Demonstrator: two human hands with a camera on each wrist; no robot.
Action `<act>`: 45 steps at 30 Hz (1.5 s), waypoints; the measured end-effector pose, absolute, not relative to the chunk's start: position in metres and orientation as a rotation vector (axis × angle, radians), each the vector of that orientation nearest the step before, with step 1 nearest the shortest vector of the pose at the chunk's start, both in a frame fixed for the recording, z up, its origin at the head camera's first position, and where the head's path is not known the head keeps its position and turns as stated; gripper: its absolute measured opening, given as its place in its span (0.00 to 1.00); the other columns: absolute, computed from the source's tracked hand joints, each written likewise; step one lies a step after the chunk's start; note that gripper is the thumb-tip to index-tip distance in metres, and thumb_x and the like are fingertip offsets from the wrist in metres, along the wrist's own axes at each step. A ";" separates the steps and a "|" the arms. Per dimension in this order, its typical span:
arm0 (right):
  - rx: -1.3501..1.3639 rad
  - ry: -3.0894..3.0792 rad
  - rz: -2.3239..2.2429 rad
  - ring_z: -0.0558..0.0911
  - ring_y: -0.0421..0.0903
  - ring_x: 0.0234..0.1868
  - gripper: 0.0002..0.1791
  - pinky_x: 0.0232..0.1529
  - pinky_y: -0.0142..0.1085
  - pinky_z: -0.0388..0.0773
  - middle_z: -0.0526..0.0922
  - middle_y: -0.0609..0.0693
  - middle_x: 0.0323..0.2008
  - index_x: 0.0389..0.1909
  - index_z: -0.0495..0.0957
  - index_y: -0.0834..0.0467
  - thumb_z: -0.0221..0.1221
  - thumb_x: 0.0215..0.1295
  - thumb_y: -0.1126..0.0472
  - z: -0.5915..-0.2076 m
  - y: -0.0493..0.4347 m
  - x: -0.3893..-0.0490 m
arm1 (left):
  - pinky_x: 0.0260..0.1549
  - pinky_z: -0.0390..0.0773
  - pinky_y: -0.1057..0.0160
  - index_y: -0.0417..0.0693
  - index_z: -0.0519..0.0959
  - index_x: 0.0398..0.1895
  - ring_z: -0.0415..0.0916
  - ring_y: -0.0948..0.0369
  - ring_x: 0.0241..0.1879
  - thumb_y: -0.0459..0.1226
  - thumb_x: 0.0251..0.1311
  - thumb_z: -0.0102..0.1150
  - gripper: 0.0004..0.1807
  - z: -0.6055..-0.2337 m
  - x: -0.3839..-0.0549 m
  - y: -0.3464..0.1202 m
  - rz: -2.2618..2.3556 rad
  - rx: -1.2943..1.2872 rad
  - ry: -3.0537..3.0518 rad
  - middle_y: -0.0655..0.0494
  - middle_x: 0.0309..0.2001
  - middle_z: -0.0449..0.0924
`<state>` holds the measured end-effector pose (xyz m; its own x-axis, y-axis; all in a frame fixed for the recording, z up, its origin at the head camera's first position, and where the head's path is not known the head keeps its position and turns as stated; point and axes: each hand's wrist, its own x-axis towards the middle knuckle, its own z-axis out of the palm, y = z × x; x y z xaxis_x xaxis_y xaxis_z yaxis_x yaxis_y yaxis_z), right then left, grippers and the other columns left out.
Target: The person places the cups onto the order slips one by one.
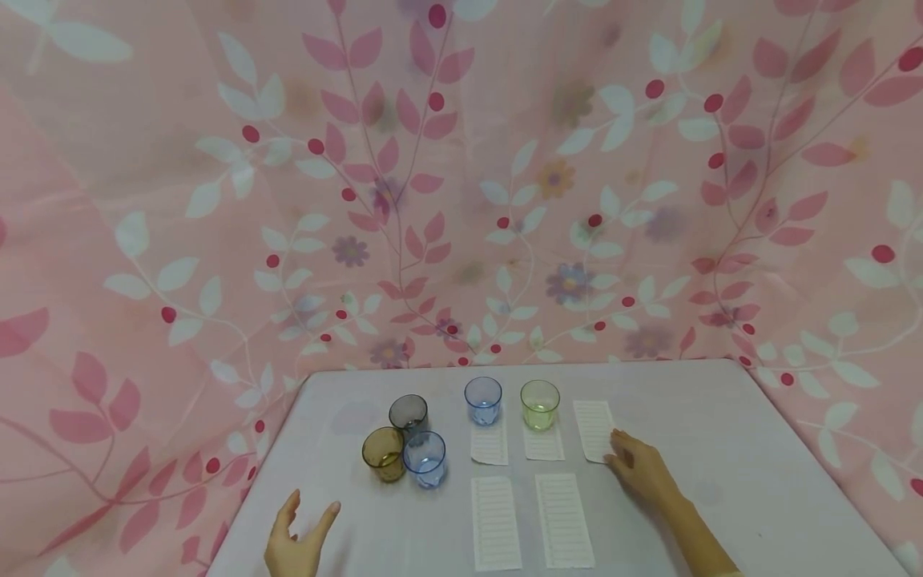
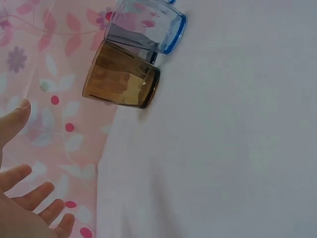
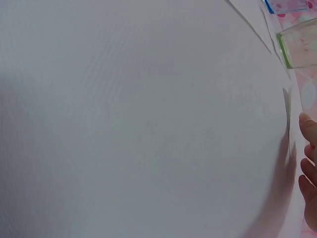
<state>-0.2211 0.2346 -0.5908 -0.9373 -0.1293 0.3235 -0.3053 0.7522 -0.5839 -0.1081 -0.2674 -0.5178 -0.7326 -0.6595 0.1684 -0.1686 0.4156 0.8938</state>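
Left hand [image 1: 294, 548] open in the air, right hand [image 1: 643, 474] at the edge of a paper

Both hands of the person are without a glass. On the near left side of the table [image 1: 721, 465], the left hand is raised with its thumb and fingers spread well apart, and it grips nothing. The nearest glass to it is the brown glass [image 1: 384, 455], which stands upright in a close group with the dark grey glass [image 1: 409, 414] and the front blue glass [image 1: 426, 460].

On the other side, the right hand has its fingers relaxed and slightly bent, with the thumb apart from them. Its fingertips are at the right edge of the far right paper [image 1: 593, 426]; whether they touch it or are only just beside it, I cannot tell. This paper lies a little tilted, to the right of two other papers in the far row. At the far end of the left paper [image 1: 490, 447] stands the back blue glass [image 1: 484, 401], and at the far end of the middle paper [image 1: 544, 447] stands the green glass [image 1: 540, 405]. Nearer to the person, two more papers [image 1: 496, 525] lie side by side, apart from each other. Behind the table hangs a pink cloth [image 1: 461, 184] with leaves and flowers.
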 end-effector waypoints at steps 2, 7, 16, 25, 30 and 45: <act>0.318 -2.700 0.963 0.71 0.68 0.57 0.25 0.58 0.59 0.66 0.73 0.71 0.54 0.51 0.72 0.76 0.65 0.56 0.65 -0.592 0.241 -0.220 | 0.51 0.66 0.37 0.30 0.65 0.62 0.62 0.37 0.58 0.41 0.47 0.72 0.41 -0.522 -0.107 -0.269 -1.355 0.703 -2.188 0.28 0.58 0.67; 0.328 -2.689 0.979 0.71 0.67 0.57 0.27 0.58 0.57 0.65 0.74 0.69 0.54 0.51 0.74 0.74 0.67 0.53 0.62 -0.595 0.252 -0.218 | 0.55 0.63 0.34 0.29 0.57 0.67 0.58 0.34 0.61 0.42 0.49 0.70 0.47 -0.534 -0.109 -0.270 -1.491 0.696 -2.255 0.25 0.61 0.61; 0.488 -2.697 0.925 0.69 0.71 0.57 0.28 0.56 0.63 0.63 0.73 0.69 0.55 0.50 0.74 0.75 0.68 0.52 0.61 -0.595 0.253 -0.215 | 0.57 0.63 0.35 0.30 0.52 0.69 0.58 0.33 0.62 0.42 0.50 0.70 0.50 -0.544 -0.113 -0.264 -1.603 0.632 -2.348 0.24 0.62 0.59; 0.436 -2.749 0.952 0.64 0.72 0.60 0.26 0.58 0.66 0.60 0.72 0.68 0.57 0.51 0.74 0.74 0.65 0.56 0.61 -0.599 0.252 -0.212 | 0.56 0.66 0.38 0.29 0.53 0.68 0.60 0.35 0.62 0.39 0.49 0.71 0.48 -0.548 -0.115 -0.255 -1.647 0.560 -2.315 0.26 0.62 0.61; 0.432 -2.690 0.922 0.67 0.72 0.58 0.23 0.55 0.66 0.62 0.74 0.68 0.55 0.48 0.76 0.74 0.65 0.55 0.64 -0.602 0.249 -0.212 | 0.57 0.65 0.40 0.29 0.55 0.67 0.61 0.36 0.62 0.37 0.49 0.71 0.47 -0.552 -0.118 -0.250 -1.667 0.533 -2.289 0.27 0.61 0.63; 0.343 -2.688 0.959 0.71 0.70 0.55 0.22 0.55 0.64 0.64 0.77 0.67 0.52 0.47 0.77 0.72 0.66 0.54 0.63 -0.595 0.249 -0.218 | 0.60 0.62 0.44 0.29 0.55 0.67 0.60 0.36 0.63 0.34 0.47 0.72 0.47 -0.554 -0.125 -0.241 -1.742 0.516 -2.254 0.26 0.62 0.61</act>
